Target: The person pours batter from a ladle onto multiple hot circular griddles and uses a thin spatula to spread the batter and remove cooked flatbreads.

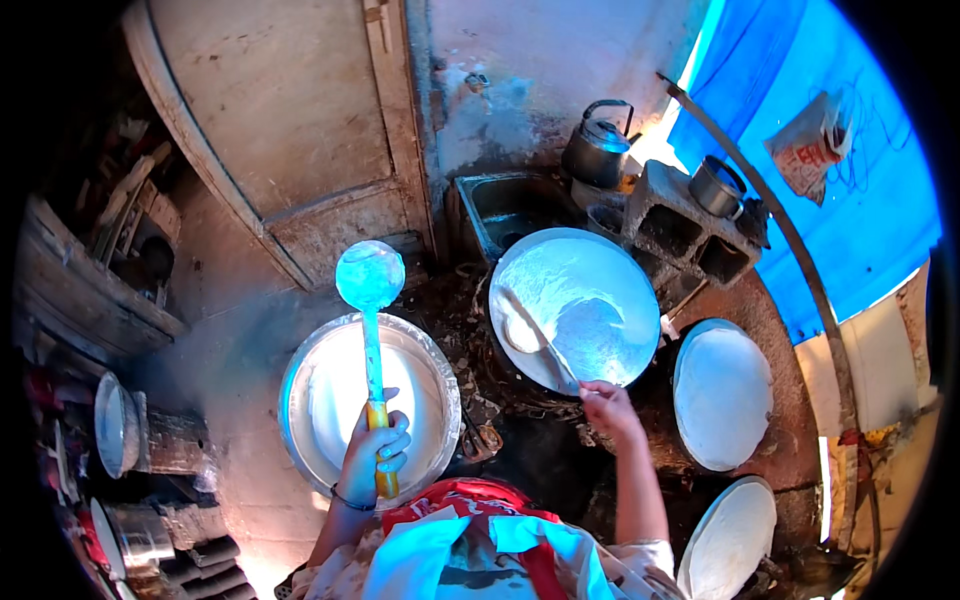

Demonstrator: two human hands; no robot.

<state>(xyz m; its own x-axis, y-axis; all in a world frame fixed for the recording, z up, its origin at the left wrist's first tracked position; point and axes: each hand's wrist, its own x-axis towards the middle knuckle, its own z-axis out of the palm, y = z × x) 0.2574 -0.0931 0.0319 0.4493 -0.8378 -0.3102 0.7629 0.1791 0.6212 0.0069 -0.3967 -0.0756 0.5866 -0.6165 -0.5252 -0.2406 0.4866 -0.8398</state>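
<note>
My left hand point(379, 442) is wrapped around the yellow handle of a ladle point(370, 276), held upright with its bowl coated in pale batter. Below that hand is a wide metal basin point(289, 397) containing a white batter point(334, 375). My right hand point(609, 409) grips the near end of a long thin tool point(538, 330), perhaps a wooden spreader, at the near rim of a round griddle point(641, 300). A white layer of batter point(551, 270) curves over part of the griddle. A greyer patch shows towards its near right side.
Two round pale discs point(724, 397) point(731, 536) lie to the right. Behind the griddle are a metal sink point(469, 202), a kettle point(598, 150) and a concrete block point(675, 221) bearing a metal mug point(712, 187). Tongs point(480, 442) lie beside the basin. Pots point(146, 536) stand left.
</note>
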